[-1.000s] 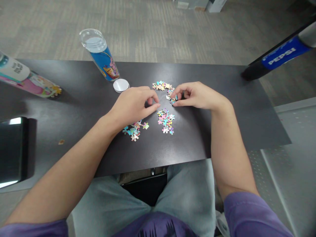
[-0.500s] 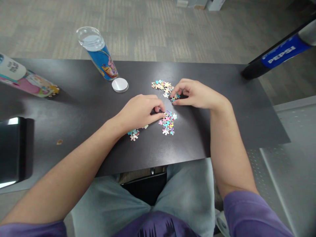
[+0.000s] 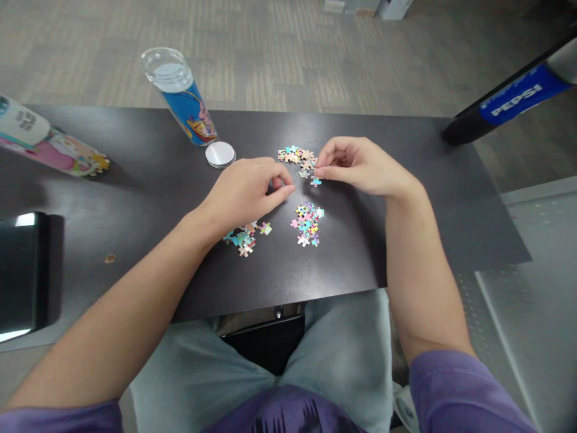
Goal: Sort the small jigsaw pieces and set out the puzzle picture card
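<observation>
My left hand (image 3: 252, 189) hovers over the middle of a dark table, thumb and curled index finger nearly together, with no piece showing between them. Below it lies a loose heap of jigsaw puzzle pieces (image 3: 243, 239), partly covered by my wrist. A second heap of puzzle pieces (image 3: 307, 225), pink, blue and yellow, is to the right. My right hand (image 3: 356, 165) is closed in a pinch at the edge of the far heap of puzzle pieces (image 3: 297, 155). What it pinches looks like puzzle pieces, mostly hidden by the fingers. One blue puzzle piece (image 3: 315, 181) shows just under the thumb.
A clear-topped blue tube (image 3: 189, 114) stands at the back left beside a round silvery lid (image 3: 220, 154). Another printed tube (image 3: 54, 141) is farther left. A black device (image 3: 27, 273) sits at the left edge, and a Pepsi bottle (image 3: 514, 99) at the back right.
My left hand has drawn back up and left from the near right heap, uncovering more pieces. My right hand has risen slightly, its fingers closing; fewer pieces now show beneath it.
</observation>
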Available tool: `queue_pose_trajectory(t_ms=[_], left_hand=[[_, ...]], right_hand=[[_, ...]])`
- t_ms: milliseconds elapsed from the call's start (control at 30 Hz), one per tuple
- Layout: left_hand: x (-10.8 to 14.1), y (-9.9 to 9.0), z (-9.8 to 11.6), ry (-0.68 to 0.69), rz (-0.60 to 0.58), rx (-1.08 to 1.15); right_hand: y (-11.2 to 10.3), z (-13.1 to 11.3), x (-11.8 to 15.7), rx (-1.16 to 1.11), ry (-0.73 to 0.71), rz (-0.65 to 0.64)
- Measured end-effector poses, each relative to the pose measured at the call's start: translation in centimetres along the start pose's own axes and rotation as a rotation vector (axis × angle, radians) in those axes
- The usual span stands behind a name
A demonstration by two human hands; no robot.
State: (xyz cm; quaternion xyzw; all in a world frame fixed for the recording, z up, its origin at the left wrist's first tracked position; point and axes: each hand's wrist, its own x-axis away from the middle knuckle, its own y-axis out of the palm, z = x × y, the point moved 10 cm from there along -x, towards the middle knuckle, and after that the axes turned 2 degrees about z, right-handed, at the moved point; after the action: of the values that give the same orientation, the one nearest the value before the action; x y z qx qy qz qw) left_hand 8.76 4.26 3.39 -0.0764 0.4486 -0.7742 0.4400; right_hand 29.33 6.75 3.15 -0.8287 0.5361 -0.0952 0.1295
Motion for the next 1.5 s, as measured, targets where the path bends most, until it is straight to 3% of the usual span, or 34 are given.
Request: queue_pose_trajectory(t_ms=[200, 367, 433, 733, 1500], left_hand=[[0.1, -0.4, -0.7, -0.069, 0.008, -0.079], [0.1, -0.6, -0.8, -0.086, -0.004, -0.136], [0.1, -0.7, -0.8, -0.086, -0.010, -0.163], [0.2, -0.6, -1.1, -0.084, -0.012, -0.212], [0.1, -1.0, -1.2, -0.088, 0.005, -0.199]], right_hand=[[2.6, 0.2, 0.6, -0.039, 0.076, -0.200], [-0.2, 0.6, -0.2, 0.309, -0.003, 0.079], [-0.5, 0.9, -0.4, 0.420, -0.002, 0.118], [0.7, 1.2, -0.8, 0.516, -0.008, 0.095], [0.5, 0.9, -0.7, 0.523, -0.042, 0.040]])
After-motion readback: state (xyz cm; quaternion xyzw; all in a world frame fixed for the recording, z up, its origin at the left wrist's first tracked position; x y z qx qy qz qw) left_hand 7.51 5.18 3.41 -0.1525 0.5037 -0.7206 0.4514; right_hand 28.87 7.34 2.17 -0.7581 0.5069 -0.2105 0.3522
